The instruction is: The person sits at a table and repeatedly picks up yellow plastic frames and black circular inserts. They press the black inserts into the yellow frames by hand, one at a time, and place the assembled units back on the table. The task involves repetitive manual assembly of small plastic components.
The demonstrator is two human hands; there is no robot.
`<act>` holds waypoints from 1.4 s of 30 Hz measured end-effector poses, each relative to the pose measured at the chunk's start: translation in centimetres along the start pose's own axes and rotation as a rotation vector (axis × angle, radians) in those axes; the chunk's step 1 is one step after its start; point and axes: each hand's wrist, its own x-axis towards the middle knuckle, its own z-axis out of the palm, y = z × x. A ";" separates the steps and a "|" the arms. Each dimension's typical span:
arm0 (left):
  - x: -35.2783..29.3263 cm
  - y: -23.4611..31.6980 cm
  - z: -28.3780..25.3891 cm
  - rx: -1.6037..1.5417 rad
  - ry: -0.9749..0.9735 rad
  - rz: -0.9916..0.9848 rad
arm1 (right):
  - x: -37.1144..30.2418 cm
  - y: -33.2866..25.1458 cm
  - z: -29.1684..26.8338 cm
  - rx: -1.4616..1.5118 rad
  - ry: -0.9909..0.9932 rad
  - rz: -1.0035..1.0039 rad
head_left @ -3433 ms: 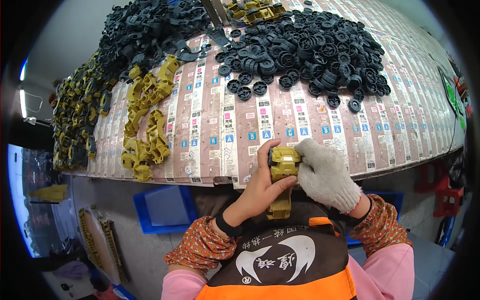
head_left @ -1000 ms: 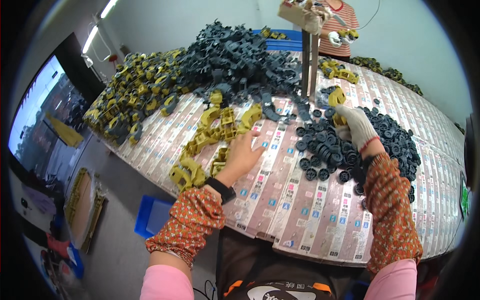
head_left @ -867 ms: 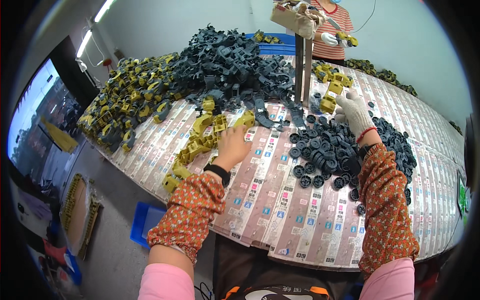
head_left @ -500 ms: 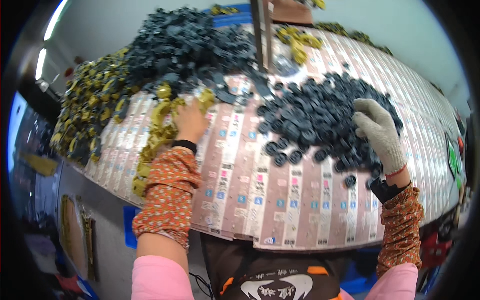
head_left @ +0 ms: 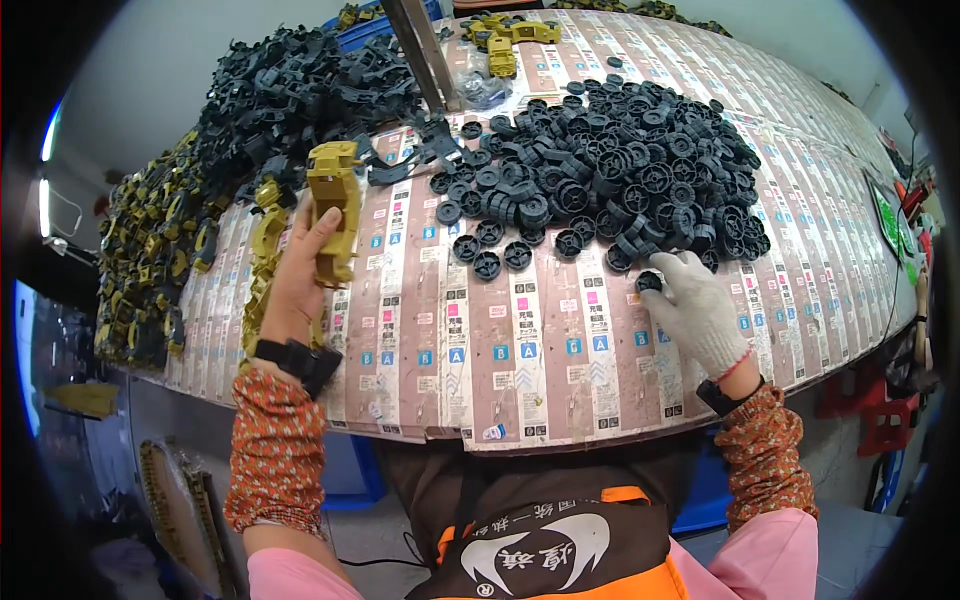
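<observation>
My left hand [head_left: 297, 262], bare, grips a yellow plastic toy vehicle body [head_left: 335, 195] and holds it upright over the table's left half. At the near edge of a heap of black toy wheels [head_left: 610, 165], my right hand [head_left: 703, 312] in a pale knitted glove has thumb and fingers closed on one black wheel [head_left: 648, 282]. Next to my left wrist, more yellow vehicle bodies [head_left: 262, 250] lie in a line, partly hidden by the hand and forearm.
Dark grey plastic parts [head_left: 290, 110] are heaped at the far left. Left of them spreads a pile of yellow-and-dark toy pieces [head_left: 150, 265]. A metal post [head_left: 414, 50] rises at the back, beside a few yellow bodies [head_left: 500, 50]. Printed sheeting covers the table [head_left: 480, 370].
My left hand has lifted a yellow vehicle body off the line and brought it nearer. My right hand has dropped from above the heap to its near edge and closed on a wheel.
</observation>
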 end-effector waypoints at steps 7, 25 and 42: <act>-11.3 -2.7 7.5 -0.539 -0.219 -0.288 | -0.4 -0.8 1.5 -0.081 -0.040 -0.004; -20.9 -7.2 15.6 -0.273 -0.325 -0.316 | -6.5 -10.6 2.9 0.955 -0.067 -0.021; -23.1 -10.4 17.0 -0.278 -0.285 -0.268 | -8.9 -10.7 3.3 0.988 -0.118 0.158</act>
